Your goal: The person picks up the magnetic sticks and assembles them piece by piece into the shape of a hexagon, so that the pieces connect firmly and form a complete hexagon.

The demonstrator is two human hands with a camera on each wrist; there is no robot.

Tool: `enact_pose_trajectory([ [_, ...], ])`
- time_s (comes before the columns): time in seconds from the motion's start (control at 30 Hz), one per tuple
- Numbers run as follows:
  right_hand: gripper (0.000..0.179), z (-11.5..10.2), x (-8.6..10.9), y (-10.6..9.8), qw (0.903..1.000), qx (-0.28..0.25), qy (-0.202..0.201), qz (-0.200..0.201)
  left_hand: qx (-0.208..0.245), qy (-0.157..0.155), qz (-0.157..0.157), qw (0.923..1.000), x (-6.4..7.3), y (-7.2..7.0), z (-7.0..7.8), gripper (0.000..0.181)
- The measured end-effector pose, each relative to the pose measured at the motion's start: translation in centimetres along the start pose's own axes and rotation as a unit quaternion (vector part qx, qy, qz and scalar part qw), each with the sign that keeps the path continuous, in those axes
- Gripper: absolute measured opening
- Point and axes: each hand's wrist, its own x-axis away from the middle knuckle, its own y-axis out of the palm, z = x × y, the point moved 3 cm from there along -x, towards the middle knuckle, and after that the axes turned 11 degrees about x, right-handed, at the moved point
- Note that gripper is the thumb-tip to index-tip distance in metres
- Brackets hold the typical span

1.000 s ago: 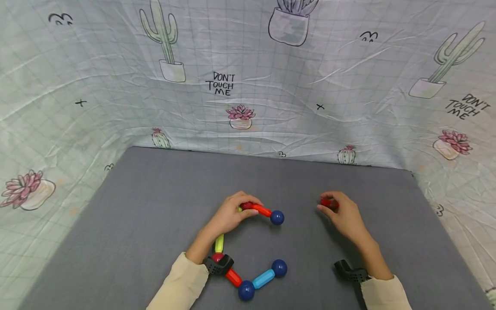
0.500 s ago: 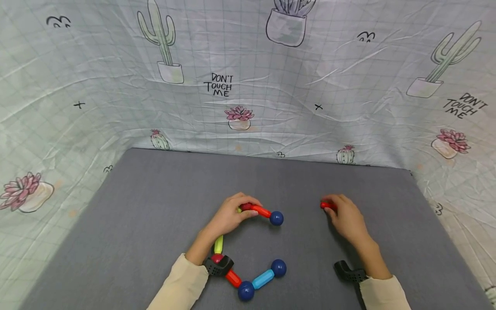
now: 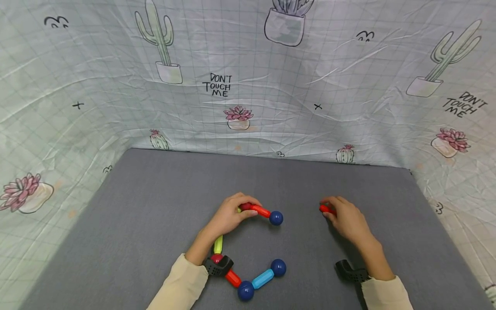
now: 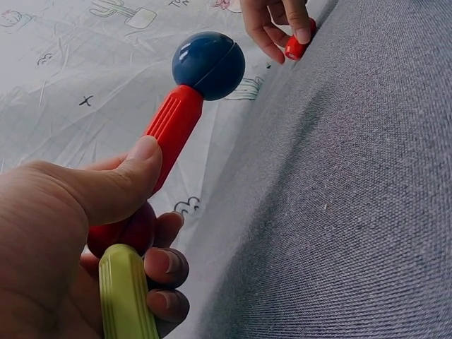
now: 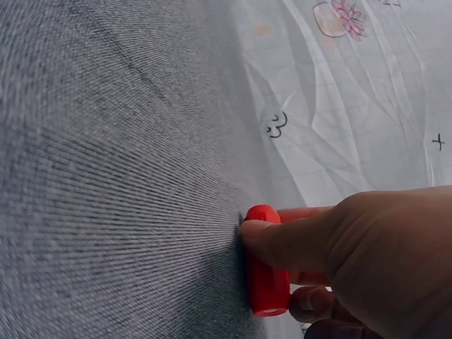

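My left hand [image 3: 230, 214] grips a chain of ball-and-stick building pieces at a dark red ball [image 4: 134, 229]. Thumb and fingers curl round that ball and the red stick [image 4: 169, 131] joined to it. A dark blue ball [image 4: 208, 65] caps the stick's far end. From the red ball a yellow-green stick [image 4: 126, 293] leads back toward the wrist. To the right, my right hand [image 3: 348, 219] pinches a loose red stick [image 5: 267, 282] between thumb and fingers, close to the grey table surface. A gap of bare cloth separates it from the blue ball.
The chain continues under the left wrist with a yellow-green stick [image 3: 218, 244], a red ball [image 3: 217, 258], a red stick [image 3: 233, 278], a blue ball [image 3: 246, 291], a light blue stick [image 3: 263, 279] and another blue ball [image 3: 278, 268]. A cactus-print curtain [image 3: 271, 86] stands behind the grey table [image 3: 174, 181].
My right hand has lowered slightly toward me with the red stick, which has turned a little in its fingers. The left hand keeps its hold on the chain with hardly any movement.
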Motion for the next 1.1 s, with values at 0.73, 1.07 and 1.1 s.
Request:
enact_pose_trajectory([
  [0.73,0.029,-3.1,0.8,-0.3,0.9793,-0.200,-0.031,-0.005,0.004,-0.012,0.002,0.9999,0.0,0.0,-0.3,0.017],
  [1.07,0.030,-6.1,2.2,2.3,0.9091,-0.390,-0.022,-0.143,-0.001,-0.008,0.006,1.0000,0.0,0.0,-0.3,0.016],
  [1.1,0.030,-6.3,2.3,2.4,0.9016,-0.406,-0.022,-0.148,-0.001,-0.007,0.006,1.0000,0.0,0.1,-0.2,0.016],
])
